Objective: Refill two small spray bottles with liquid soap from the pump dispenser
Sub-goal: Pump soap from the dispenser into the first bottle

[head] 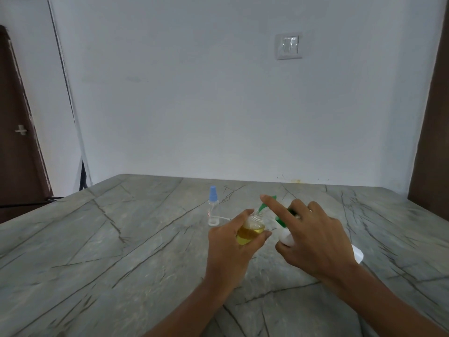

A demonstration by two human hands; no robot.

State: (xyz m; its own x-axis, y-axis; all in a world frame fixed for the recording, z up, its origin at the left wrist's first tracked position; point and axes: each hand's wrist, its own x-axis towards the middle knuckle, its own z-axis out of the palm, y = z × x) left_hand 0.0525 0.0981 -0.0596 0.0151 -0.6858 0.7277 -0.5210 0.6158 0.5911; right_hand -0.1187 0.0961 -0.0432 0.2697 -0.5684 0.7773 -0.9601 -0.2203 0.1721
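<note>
My left hand grips a small clear spray bottle, cap off and part full of yellow soap, its open neck under the green pump spout. My right hand holds the white pump dispenser, thumb and curled fingers round its body, the index finger stretched out over the green pump head. Most of the dispenser is hidden behind that hand. A second small clear spray bottle with a blue cap stands upright on the grey stone table, behind and left of my hands. It looks empty.
A white tube with a spray head part lies on the table beside the standing bottle. The table meets a white wall with a switch plate. Brown doors flank the scene at far left and far right.
</note>
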